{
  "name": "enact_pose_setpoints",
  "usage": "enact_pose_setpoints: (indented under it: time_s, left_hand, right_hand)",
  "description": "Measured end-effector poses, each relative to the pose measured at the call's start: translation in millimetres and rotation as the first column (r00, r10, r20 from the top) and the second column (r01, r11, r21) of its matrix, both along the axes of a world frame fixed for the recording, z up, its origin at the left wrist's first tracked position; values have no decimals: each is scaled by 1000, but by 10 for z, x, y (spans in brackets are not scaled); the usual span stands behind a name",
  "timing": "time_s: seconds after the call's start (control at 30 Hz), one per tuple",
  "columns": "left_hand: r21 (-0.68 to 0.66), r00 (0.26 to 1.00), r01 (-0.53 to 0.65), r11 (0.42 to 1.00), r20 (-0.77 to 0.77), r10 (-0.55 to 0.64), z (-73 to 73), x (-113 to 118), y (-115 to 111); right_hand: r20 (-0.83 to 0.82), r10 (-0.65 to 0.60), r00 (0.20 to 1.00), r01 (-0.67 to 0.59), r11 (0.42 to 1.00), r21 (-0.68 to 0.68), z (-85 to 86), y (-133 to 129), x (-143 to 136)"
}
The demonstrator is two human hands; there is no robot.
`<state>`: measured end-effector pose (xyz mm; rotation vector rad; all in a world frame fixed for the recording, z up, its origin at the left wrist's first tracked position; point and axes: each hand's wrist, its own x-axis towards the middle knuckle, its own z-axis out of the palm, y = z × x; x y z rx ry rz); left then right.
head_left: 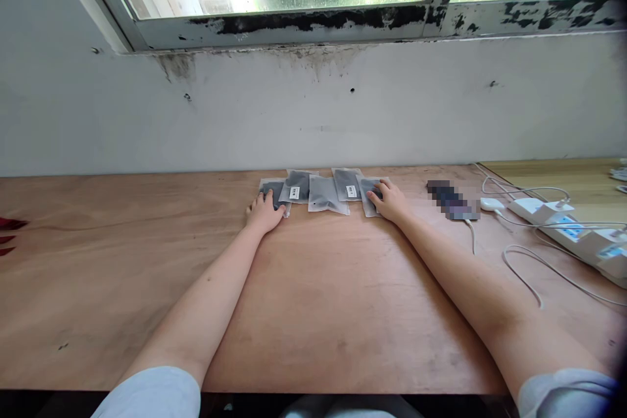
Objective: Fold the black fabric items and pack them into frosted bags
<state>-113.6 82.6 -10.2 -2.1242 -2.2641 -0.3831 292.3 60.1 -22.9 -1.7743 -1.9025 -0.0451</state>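
Five packets in a row, a hand on each end

Taking twelve o'clock as towards the wall, the five grey packets form a slightly uneven row along the desk [343,313], its long axis running from nine to three, squarely ahead of me. The relation that matters is that my two hands sit at its ends. My left hand [264,212] is on the leftmost packet [275,184], my right hand [392,201] on the rightmost packet [367,187].

The plain middle packet [329,194] lies between two o'clock and three from my left hand and about nine from my right, with neither clearly nearer. The left labelled packet [296,186] is closer to my left hand, at one to two o'clock, and partly overlaps the end one; the right labelled packet [347,183] is closer to my right, towards ten.

Both arms reach far forward, converging: the left forearm points to one o'clock, the right to ten or eleven. Left palm down, fingers spread, thumb out towards three. Right palm down too, its loosely spread fingers resting towards nine. Neither hand is closed around anything; how hard they press, I cannot tell.
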Motion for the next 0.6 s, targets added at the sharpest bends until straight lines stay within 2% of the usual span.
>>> enact_pose_setpoints:
  time_s: [0.13,0.37,0.5,0.6]
  left_hand:
    - [35,999,-30,999,36,29,-28,-17,33]
    - [68,993,-99,993,70,95,2,0,-3]
    - [96,973,-213,972,110,202,32,14,-26]
    - [93,954,-282,955,135,268,38,17,-29]
  right_hand:
    - [27,-44,999,44,999,16,24,-12,-11]
    - [26,-14,1000,15,1000,-20,51,-11,-6]
    - [21,-25,999,25,1000,3,63,-21,-9]
    - [36,-31,999,27,996,86,57,-25,-16]
